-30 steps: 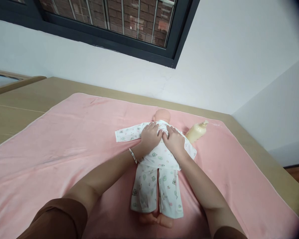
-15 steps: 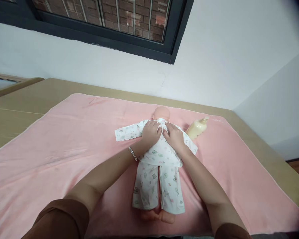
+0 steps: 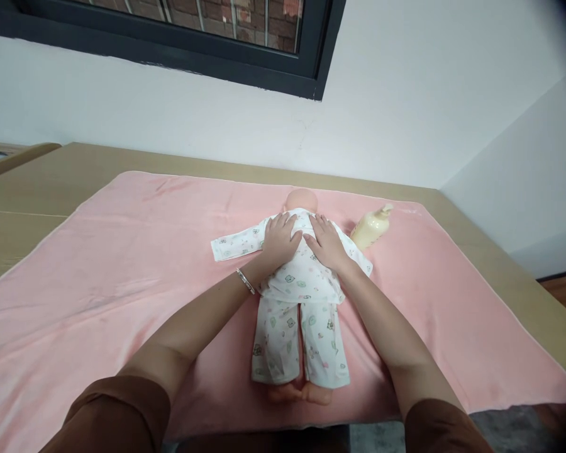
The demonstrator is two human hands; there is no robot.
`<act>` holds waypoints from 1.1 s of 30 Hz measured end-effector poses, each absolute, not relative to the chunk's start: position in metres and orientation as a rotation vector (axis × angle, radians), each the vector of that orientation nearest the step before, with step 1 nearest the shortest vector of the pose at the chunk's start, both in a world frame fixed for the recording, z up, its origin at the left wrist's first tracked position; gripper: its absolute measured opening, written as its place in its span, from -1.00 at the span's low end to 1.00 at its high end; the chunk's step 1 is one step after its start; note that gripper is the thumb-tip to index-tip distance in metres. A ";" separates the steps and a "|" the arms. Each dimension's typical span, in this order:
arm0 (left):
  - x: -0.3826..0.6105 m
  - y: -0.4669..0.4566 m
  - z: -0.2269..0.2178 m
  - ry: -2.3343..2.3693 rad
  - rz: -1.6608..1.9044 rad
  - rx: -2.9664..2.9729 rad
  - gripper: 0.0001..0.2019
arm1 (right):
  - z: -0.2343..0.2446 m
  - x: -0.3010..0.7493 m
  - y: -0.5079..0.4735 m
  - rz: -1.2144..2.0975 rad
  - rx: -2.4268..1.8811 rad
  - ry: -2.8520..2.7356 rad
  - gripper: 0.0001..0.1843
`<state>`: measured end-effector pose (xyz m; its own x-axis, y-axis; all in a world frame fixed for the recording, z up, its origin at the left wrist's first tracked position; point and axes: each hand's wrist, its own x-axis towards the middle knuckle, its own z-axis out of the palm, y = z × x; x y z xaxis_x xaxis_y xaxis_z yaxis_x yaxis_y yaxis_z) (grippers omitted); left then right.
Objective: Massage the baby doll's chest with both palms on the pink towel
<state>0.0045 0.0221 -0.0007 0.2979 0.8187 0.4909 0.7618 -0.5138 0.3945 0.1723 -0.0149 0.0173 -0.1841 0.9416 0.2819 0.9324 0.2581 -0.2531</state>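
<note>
A baby doll (image 3: 306, 280) in a white printed top and trousers lies on a pink blanket (image 3: 170, 264), its bald head away from me and its feet towards me. No face shows on it, so it seems to lie front down. My left hand (image 3: 280, 241) rests flat on the left side of its upper body, fingers stretched towards the head. On the other side my right hand (image 3: 326, 242) lies flat in the same way. The thumbs point at each other with a small gap of cloth between them. Neither hand grips anything.
A cream pump bottle (image 3: 370, 228) lies tilted on the blanket, right of the doll's right-side sleeve. Under the blanket is a wooden table (image 3: 89, 163), its far edge along a white wall (image 3: 382, 126). A dark-framed window (image 3: 306, 69) is above.
Both hands stay on the doll's upper body; the fingers look straighter and the bunched cloth between them is smoother. The camera has tipped slightly down, so everything sits higher in view.
</note>
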 end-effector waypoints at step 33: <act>0.006 0.011 0.004 1.465 1.189 2.506 -0.72 | 0.021 0.149 -0.023 -0.121 -1.824 -1.911 -0.47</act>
<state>0.0058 0.0112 0.0044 0.2764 0.7477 0.6038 0.7446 -0.5638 0.3573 0.1493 -0.0227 0.0209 0.0148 0.9148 0.4036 0.9583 0.1023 -0.2669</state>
